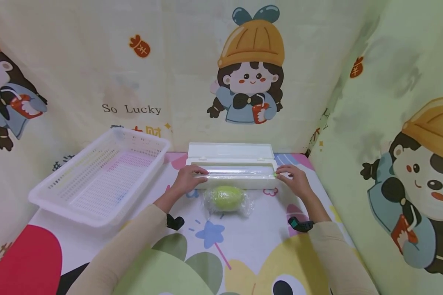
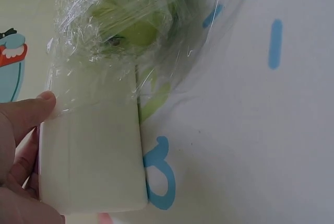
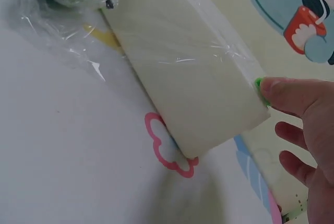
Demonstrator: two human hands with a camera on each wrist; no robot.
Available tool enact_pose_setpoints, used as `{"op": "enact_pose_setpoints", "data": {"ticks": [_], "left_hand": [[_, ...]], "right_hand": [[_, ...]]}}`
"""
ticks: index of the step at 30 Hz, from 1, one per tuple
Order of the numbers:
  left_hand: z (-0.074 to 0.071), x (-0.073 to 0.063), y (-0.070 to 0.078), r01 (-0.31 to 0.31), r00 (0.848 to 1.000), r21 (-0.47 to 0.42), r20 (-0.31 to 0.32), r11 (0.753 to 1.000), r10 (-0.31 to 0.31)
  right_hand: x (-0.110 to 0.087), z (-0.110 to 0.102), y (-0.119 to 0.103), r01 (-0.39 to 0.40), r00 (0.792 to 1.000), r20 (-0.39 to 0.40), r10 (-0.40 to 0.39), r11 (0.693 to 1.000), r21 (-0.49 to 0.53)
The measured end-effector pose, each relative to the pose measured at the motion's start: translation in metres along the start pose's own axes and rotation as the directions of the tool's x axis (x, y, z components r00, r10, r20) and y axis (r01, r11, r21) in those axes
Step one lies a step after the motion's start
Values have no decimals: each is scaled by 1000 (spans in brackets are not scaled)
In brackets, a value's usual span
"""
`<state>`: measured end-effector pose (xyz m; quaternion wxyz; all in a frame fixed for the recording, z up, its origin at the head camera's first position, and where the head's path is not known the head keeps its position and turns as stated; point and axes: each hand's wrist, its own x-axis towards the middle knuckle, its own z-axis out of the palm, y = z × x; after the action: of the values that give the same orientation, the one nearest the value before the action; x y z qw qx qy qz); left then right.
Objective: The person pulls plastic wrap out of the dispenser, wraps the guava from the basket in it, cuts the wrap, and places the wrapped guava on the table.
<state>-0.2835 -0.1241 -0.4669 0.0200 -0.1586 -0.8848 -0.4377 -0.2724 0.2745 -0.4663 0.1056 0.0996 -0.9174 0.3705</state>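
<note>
A long white cling film dispenser (image 1: 240, 183) stands with its lid (image 1: 229, 150) raised and a roll of film (image 1: 240, 170) inside. Clear film runs over its front wall to a green, round fruit (image 1: 227, 198) loosely wrapped in film. My left hand (image 1: 192, 179) grips the left end of the dispenser's front edge, thumb outside at the film's margin and fingers behind the wall. At the right end, my right hand (image 1: 294, 180) holds a small green slide cutter (image 3: 262, 91) on the front edge, the thumb pressed against it.
A white perforated plastic basket (image 1: 99, 176) sits at the left of the table. The tabletop carries a colourful cartoon-print cover (image 1: 258, 229). Printed cloth walls (image 1: 184, 61) rise close behind the dispenser and on the right. Dark bands (image 1: 300, 224) circle the wrists.
</note>
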Motion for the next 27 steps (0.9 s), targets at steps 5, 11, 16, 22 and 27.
{"op": "enact_pose_setpoints", "data": {"ticks": [5, 11, 16, 22, 27], "left_hand": [[0, -2, -2, -20, 1000, -8, -15, 1000, 20], [-2, -2, -3, -3, 999, 4, -33, 1000, 3], [-3, -3, -2, 28, 998, 37, -49, 999, -26], [-5, -3, 1, 25, 999, 52, -50, 998, -23], [-5, -2, 2, 32, 999, 81, -36, 996, -29]], "right_hand": [[2, 4, -12, -11, 999, 45, 12, 1000, -25], [5, 12, -17, 37, 999, 34, -34, 997, -75], [5, 18, -16, 38, 999, 4, -38, 997, -63], [5, 19, -17, 8, 1000, 0, -8, 999, -35], [3, 18, -20, -15, 1000, 3, 15, 1000, -20]]}}
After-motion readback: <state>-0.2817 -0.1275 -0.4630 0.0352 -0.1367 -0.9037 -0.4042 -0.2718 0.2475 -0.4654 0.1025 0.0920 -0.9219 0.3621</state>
